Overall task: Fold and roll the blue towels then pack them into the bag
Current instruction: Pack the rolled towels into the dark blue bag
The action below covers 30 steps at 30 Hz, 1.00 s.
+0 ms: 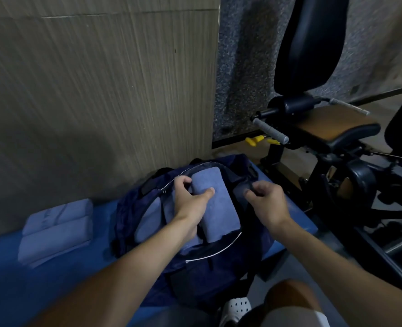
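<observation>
A dark navy bag [221, 274] lies open on a blue bench [82, 267]. My left hand [188, 197] grips a rolled blue towel [216, 208] at its far end, and the roll lies in the bag's opening. Other blue rolls [148, 220] show inside the bag to the left of it. My right hand [263, 197] pinches the bag's right rim and holds it back. Two more rolled or folded blue towels [56, 232] lie stacked on the bench to the left of the bag.
A wood-grain wall [96, 90] stands close behind the bench. A black gym machine [317, 128] with grey handles and a padded seat stands to the right. My knee and a white perforated shoe [237, 308] are at the bottom right.
</observation>
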Each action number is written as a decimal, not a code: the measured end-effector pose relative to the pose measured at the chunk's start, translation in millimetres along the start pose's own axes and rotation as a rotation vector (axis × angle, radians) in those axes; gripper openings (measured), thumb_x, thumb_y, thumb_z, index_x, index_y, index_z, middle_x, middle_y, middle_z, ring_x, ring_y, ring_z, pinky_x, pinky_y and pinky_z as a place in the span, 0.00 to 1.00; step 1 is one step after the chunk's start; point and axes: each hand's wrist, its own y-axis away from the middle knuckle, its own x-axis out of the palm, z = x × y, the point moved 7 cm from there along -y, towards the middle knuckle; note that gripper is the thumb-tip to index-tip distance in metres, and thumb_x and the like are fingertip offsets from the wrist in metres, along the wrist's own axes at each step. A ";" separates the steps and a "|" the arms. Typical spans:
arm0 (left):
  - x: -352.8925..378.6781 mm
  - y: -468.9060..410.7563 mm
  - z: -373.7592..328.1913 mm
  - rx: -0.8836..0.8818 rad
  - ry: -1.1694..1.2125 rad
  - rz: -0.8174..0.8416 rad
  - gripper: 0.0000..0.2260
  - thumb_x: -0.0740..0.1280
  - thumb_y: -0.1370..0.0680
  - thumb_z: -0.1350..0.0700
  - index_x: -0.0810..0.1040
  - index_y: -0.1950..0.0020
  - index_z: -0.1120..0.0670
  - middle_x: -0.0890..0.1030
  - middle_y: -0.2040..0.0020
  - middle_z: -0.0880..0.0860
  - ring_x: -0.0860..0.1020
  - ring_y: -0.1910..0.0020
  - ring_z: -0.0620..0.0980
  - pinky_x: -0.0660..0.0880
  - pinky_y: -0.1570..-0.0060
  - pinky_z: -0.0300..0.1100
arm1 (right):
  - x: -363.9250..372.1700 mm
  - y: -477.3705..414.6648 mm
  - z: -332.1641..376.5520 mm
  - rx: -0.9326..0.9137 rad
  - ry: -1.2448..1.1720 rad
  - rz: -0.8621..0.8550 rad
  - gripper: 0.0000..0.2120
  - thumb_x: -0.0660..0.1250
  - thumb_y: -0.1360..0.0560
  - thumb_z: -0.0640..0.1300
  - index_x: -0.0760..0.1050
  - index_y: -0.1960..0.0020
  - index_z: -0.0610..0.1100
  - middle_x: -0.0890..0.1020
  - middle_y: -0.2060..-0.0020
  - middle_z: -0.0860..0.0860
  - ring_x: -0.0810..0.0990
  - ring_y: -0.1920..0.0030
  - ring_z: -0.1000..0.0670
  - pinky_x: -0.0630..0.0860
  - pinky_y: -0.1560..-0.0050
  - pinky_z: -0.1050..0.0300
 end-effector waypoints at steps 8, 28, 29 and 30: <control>14.9 9.4 -6.7 0.071 0.055 -0.090 0.13 0.71 0.26 0.57 0.69 0.51 0.45 0.76 0.47 0.54 0.73 0.62 0.46 0.69 0.66 0.35 | -23.8 28.1 21.0 -0.132 -0.124 -0.077 0.08 0.68 0.24 0.38 0.80 0.61 0.44 0.83 0.65 0.48 0.82 0.61 0.47 0.79 0.59 0.49; 23.8 7.6 6.2 0.141 -0.136 0.068 0.15 0.72 0.27 0.55 0.69 0.46 0.45 0.77 0.53 0.49 0.75 0.62 0.44 0.71 0.65 0.38 | -29.3 -25.8 47.3 -0.165 0.073 -0.194 0.11 0.68 0.27 0.37 0.78 0.45 0.46 0.75 0.67 0.55 0.73 0.68 0.57 0.69 0.67 0.71; 23.7 6.6 5.7 0.135 -0.172 0.082 0.16 0.72 0.27 0.55 0.69 0.46 0.45 0.77 0.54 0.49 0.75 0.62 0.44 0.70 0.66 0.37 | -28.2 -22.1 47.0 -0.172 0.054 -0.208 0.11 0.67 0.26 0.38 0.78 0.45 0.47 0.74 0.68 0.55 0.71 0.70 0.57 0.68 0.67 0.70; 24.7 6.5 5.9 0.126 -0.207 0.103 0.15 0.72 0.26 0.55 0.69 0.46 0.45 0.77 0.55 0.49 0.75 0.63 0.44 0.70 0.67 0.36 | -27.1 -18.6 45.0 -0.172 0.038 -0.223 0.11 0.67 0.26 0.38 0.77 0.45 0.47 0.73 0.70 0.54 0.70 0.71 0.57 0.68 0.67 0.68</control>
